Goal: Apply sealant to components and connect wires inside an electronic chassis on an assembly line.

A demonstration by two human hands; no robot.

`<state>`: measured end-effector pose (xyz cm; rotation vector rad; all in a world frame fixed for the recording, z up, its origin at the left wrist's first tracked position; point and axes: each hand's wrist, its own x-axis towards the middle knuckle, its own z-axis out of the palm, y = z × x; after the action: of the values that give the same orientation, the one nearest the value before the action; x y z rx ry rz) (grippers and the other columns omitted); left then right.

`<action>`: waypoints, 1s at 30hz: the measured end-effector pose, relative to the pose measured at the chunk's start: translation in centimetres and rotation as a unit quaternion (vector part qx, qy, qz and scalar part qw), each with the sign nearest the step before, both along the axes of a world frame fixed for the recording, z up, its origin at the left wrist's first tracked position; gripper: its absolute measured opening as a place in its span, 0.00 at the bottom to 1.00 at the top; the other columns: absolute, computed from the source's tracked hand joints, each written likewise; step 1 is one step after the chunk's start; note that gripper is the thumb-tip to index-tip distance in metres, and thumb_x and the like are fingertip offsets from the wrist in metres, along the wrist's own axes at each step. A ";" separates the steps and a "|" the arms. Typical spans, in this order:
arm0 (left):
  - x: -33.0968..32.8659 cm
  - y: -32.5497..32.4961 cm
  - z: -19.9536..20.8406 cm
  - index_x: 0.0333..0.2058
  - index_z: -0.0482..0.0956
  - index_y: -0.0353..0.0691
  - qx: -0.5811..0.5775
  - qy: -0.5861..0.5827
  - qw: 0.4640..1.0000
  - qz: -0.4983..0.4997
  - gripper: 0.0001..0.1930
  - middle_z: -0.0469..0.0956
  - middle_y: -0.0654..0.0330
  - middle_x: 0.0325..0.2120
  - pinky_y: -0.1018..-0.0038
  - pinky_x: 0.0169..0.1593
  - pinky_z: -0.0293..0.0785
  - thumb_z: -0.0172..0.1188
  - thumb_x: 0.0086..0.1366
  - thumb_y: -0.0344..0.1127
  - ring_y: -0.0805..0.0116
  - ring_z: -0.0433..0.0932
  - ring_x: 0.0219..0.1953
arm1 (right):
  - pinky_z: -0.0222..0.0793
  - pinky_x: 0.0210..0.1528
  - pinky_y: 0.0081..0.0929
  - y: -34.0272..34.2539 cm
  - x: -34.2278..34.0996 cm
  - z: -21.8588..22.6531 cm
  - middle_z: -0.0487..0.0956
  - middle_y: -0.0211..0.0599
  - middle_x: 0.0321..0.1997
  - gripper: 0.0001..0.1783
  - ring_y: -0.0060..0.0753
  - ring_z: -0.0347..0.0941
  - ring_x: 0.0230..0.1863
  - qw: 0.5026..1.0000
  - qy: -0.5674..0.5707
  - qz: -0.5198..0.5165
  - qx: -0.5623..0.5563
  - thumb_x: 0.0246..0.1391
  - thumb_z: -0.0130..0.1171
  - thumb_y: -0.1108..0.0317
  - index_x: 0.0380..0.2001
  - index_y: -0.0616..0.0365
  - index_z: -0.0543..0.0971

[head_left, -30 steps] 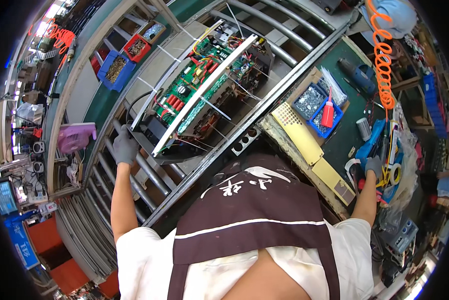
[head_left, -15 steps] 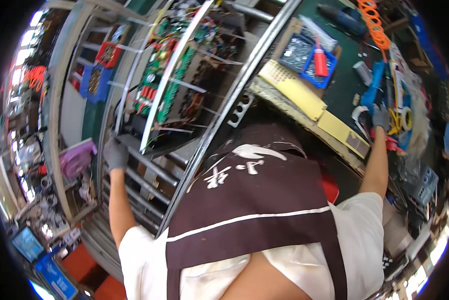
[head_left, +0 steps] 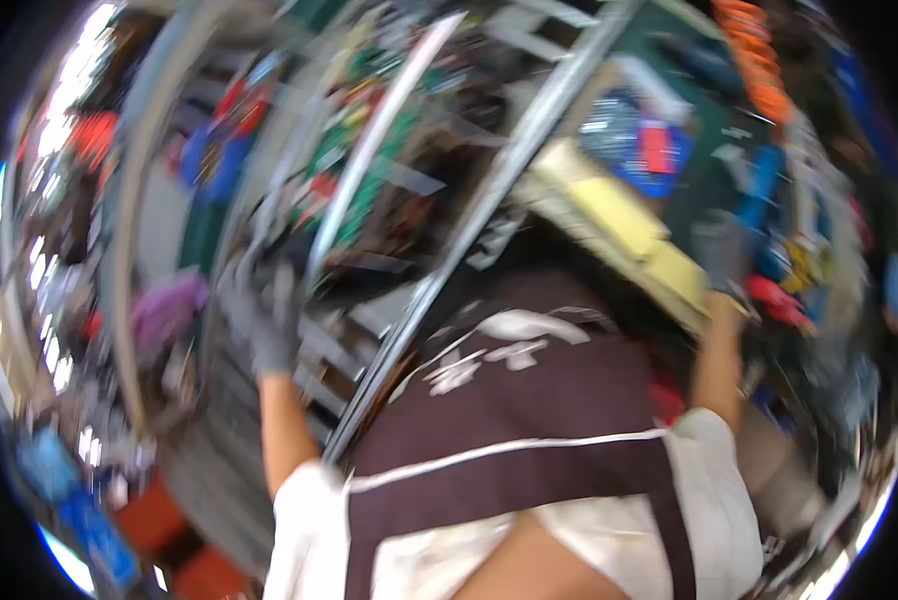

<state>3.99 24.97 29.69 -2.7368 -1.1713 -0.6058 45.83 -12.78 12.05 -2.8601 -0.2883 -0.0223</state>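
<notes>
My left hand (head_left: 261,315), in a grey glove, is beside the near left corner of an open-framed unit filled with green circuit boards (head_left: 377,165). Its fingers look stretched and apart, though motion smears them. A pale metal strip (head_left: 384,130) runs across the top of the unit. On the right, my gloved right hand (head_left: 724,250) is over the green bench, close to the yellow strips (head_left: 609,215) along its edge. Blur hides its fingers and anything in them. Past it lie a blue tool-like item (head_left: 761,185) and a red-handled one (head_left: 777,298).
A metal rail (head_left: 529,150) runs between the unit and the bench. Blue bins (head_left: 659,180) of small metal parts, one with a red item on it, stand on the bench. An orange coiled hose (head_left: 754,60) hangs at the right. Left are a blue bin (head_left: 209,165) and a purple object (head_left: 167,308).
My left hand has shifted right and its fingers have spread by the unit's corner. My right hand has drawn left, away from the tools. The whole view has shifted and blurred.
</notes>
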 end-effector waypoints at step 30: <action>1.7 -4.1 -4.9 0.40 0.78 0.38 -0.085 0.083 0.978 0.173 0.32 0.80 0.51 0.27 0.65 0.31 0.72 0.57 0.51 0.64 0.55 0.78 0.27 | 0.66 0.51 0.30 -27.1 20.4 0.1 0.75 0.49 0.49 0.34 0.42 0.73 0.48 0.984 0.130 -0.089 0.089 0.43 0.61 0.58 0.55 0.58 0.68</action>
<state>5.66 20.84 24.77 -2.5555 -1.6682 -0.2386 66.19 -39.91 12.19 -2.6617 0.0225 0.2744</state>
